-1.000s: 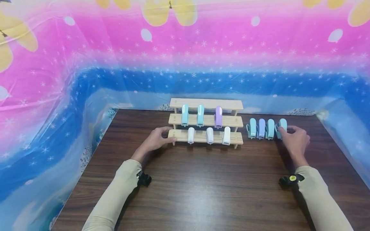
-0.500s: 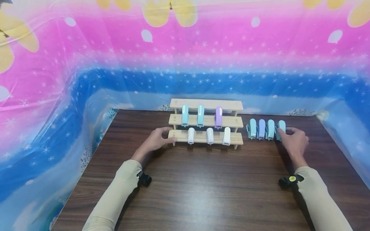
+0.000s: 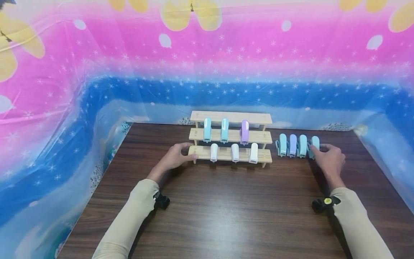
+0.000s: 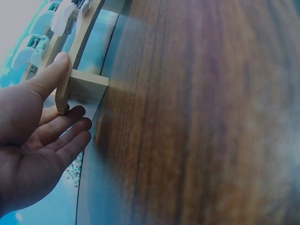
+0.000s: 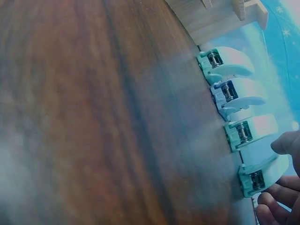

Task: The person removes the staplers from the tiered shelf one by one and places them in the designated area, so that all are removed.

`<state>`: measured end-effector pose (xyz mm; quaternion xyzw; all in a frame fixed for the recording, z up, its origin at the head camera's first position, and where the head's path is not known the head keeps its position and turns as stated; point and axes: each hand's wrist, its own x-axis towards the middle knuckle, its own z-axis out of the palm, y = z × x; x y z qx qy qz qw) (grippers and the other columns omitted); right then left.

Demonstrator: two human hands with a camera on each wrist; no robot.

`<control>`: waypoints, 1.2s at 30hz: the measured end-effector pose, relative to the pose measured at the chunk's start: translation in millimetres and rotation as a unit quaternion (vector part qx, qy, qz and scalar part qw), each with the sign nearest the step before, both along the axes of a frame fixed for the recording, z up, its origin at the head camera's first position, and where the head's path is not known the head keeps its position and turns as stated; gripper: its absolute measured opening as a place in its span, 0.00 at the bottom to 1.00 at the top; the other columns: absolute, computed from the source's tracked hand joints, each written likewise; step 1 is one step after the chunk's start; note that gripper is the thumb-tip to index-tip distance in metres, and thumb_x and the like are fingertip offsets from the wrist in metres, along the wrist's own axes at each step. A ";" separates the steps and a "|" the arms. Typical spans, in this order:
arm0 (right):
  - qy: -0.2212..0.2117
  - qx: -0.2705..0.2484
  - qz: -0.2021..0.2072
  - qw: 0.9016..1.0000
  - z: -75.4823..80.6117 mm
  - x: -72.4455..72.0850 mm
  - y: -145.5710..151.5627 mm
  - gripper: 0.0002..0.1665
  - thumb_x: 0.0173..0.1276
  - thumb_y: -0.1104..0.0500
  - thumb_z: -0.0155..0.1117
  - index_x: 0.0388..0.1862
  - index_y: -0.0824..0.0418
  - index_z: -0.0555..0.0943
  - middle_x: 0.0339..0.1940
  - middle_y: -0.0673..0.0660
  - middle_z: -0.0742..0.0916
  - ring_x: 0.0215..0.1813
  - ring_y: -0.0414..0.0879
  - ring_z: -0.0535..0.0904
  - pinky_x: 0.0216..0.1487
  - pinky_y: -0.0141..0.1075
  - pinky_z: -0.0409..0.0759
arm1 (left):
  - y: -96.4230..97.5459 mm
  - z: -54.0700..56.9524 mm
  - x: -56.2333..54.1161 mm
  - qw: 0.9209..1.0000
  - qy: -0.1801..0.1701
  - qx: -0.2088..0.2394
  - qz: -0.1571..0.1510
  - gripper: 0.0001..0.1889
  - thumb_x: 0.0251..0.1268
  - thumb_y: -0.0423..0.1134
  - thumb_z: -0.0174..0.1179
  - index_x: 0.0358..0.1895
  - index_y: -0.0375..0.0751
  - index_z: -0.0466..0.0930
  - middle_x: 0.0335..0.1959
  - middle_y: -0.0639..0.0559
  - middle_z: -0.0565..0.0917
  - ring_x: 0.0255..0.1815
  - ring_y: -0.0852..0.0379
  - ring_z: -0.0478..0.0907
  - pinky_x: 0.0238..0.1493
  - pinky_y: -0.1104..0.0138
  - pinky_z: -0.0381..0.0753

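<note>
My left hand (image 3: 174, 157) pinches the left end of the lowest board of a three-tier wooden rack (image 3: 224, 154). In the left wrist view its thumb lies on top of the board end (image 4: 63, 93), with the fingers below. At the right, my right hand (image 3: 331, 159) grips a mint stapler (image 3: 315, 141) between thumb and fingers; it stands on the table at the end of a row. Left of it stand another mint stapler (image 3: 302, 144), a lavender stapler (image 3: 292, 144) and a teal stapler (image 3: 282, 144). The right wrist view shows the gripped stapler (image 5: 263, 174) slightly apart from its neighbour.
The rack's middle board carries two aqua staplers (image 3: 207, 129) and a purple stapler (image 3: 244, 131). Three white staplers (image 3: 234, 152) sit on the lowest board. A patterned cloth (image 3: 207, 64) hangs behind the dark wooden table (image 3: 226, 208).
My right hand has shifted the mint stapler slightly left, closer to the row. The left hand stays on the rack, which has not moved.
</note>
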<state>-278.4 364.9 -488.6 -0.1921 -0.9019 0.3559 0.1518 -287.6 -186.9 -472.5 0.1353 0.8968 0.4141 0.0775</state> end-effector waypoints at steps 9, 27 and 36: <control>0.020 0.029 0.002 0.999 28.9 4.9 -4.5 0.43 0.70 0.32 0.61 0.65 0.67 0.80 0.60 0.70 0.84 0.67 0.71 0.71 0.69 0.64 0.60 | -0.4 0.2 0.4 1.000 -0.001 -0.003 0.004 0.34 0.68 0.51 0.69 0.70 0.35 0.73 0.70 0.37 0.75 0.73 0.41 0.70 0.70 0.45 0.70; 0.125 0.027 0.082 0.988 71.9 20.5 -69.7 0.35 0.70 0.38 0.65 0.61 0.65 0.84 0.49 0.71 0.88 0.52 0.64 0.82 0.57 0.56 0.69 | -0.7 -1.0 -0.2 1.000 0.004 -0.003 -0.002 0.33 0.68 0.50 0.69 0.70 0.35 0.73 0.70 0.37 0.75 0.73 0.41 0.69 0.70 0.45 0.70; 0.150 0.025 0.110 0.982 69.5 22.3 -101.5 0.33 0.70 0.37 0.66 0.59 0.61 0.86 0.46 0.65 0.90 0.43 0.55 0.85 0.38 0.37 0.72 | -0.3 -1.7 -1.0 1.000 0.002 -0.003 0.000 0.34 0.68 0.50 0.69 0.70 0.34 0.73 0.70 0.37 0.75 0.74 0.40 0.69 0.71 0.45 0.69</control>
